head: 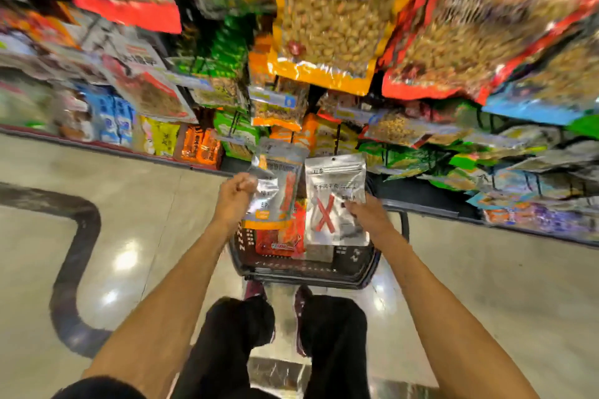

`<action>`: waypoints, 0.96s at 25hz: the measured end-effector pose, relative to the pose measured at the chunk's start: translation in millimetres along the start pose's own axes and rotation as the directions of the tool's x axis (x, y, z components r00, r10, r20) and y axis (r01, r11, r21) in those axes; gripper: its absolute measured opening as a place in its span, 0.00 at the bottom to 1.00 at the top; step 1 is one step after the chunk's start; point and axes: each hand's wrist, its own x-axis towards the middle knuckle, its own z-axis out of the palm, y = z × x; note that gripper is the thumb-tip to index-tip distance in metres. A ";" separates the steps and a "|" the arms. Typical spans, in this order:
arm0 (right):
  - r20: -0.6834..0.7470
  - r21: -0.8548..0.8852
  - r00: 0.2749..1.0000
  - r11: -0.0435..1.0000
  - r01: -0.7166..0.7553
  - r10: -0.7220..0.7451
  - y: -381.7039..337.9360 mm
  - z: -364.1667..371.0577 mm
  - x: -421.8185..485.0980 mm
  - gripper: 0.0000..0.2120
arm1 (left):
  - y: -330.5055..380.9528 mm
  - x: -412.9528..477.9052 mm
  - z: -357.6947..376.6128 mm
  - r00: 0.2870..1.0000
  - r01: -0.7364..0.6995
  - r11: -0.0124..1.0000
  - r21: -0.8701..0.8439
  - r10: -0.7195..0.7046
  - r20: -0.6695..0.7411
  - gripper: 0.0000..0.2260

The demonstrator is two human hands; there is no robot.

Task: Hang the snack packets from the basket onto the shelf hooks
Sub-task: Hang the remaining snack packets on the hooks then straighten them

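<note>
My left hand (234, 196) grips a silver packet with an orange bottom band (275, 185) by its left edge, held up over the basket. My right hand (369, 215) pinches a second silver packet marked with a red X (334, 194) at its right edge. Both packets hang upright side by side. Below them on the floor stands the dark shopping basket (311, 272), with a red packet (285, 233) still inside. The shelf of hanging snack packets (324, 26) rises straight ahead, blurred by motion; its hooks are hidden behind the packets.
Low rows of packets (197, 142) line the shelf base along the floor. A dark curved line (74, 246) runs over the glossy floor at left. My legs and shoes (275, 324) stand right behind the basket.
</note>
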 end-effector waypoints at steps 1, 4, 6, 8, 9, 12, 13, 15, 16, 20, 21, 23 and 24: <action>0.011 0.008 0.999 0.999 0.043 -0.043 -18.8 -8.5 -18.7 0.16 | 25.7 -16.9 -8.9 1.000 0.001 0.999 -0.050 -0.002 -0.030 0.14; 0.046 0.026 0.987 0.988 0.151 -0.152 -71.1 -28.4 -70.8 0.17 | 93.7 -66.1 -33.6 0.995 -0.038 0.989 -0.140 0.024 -0.101 0.14; 0.091 0.051 0.963 0.967 0.249 -0.252 -98.1 -33.8 -97.2 0.19 | 123.8 -94.3 -50.0 0.986 -0.069 0.983 -0.169 0.041 -0.163 0.11; 0.137 0.084 0.932 0.941 0.328 -0.337 -120.0 -35.9 -121.5 0.23 | 147.7 -123.3 -65.5 0.965 -0.129 0.975 -0.179 0.082 -0.251 0.11; 0.146 0.096 0.911 0.922 0.375 -0.386 -130.5 -35.7 -133.3 0.21 | 157.1 -136.6 -71.9 0.948 -0.167 0.967 -0.192 0.105 -0.299 0.11; 0.157 0.091 0.838 0.853 0.514 -0.522 -159.5 -30.5 -168.7 0.10 | 182.8 -174.0 -89.6 0.909 -0.252 0.941 -0.228 0.149 -0.390 0.08; 0.164 0.088 0.803 0.819 0.567 -0.574 -168.3 -27.3 -181.6 0.09 | 190.8 -187.0 -96.9 0.889 -0.281 0.932 -0.229 0.163 -0.428 0.09; 0.199 0.097 0.733 0.757 0.646 -0.650 -188.0 -20.4 -209.7 0.11 | 200.1 -206.8 -114.9 0.850 -0.309 0.925 -0.221 0.165 -0.500 0.11; 0.228 0.118 0.707 0.740 0.662 -0.669 -196.9 -15.7 -223.6 0.12 | 201.5 -215.0 -126.4 0.832 -0.327 0.917 -0.227 0.166 -0.529 0.12; 0.282 0.189 0.608 0.664 0.723 -0.742 -226.8 10.2 -278.3 0.14 | 204.3 -240.1 -179.2 0.797 -0.424 0.859 -0.287 0.202 -0.570 0.08; 0.270 0.195 0.604 0.657 0.728 -0.750 -234.8 18.9 -290.5 0.12 | 204.9 -244.1 -193.6 0.792 -0.444 0.844 -0.301 0.212 -0.573 0.11; 0.239 0.211 0.587 0.632 0.746 -0.773 -247.6 42.0 -315.7 0.09 | 207.9 -255.0 -222.2 0.780 -0.485 0.811 -0.329 0.231 -0.582 0.14; 0.230 0.211 0.583 0.625 0.752 -0.779 -252.1 54.5 -327.1 0.09 | 208.2 -260.0 -237.8 0.776 -0.494 0.804 -0.331 0.237 -0.584 0.16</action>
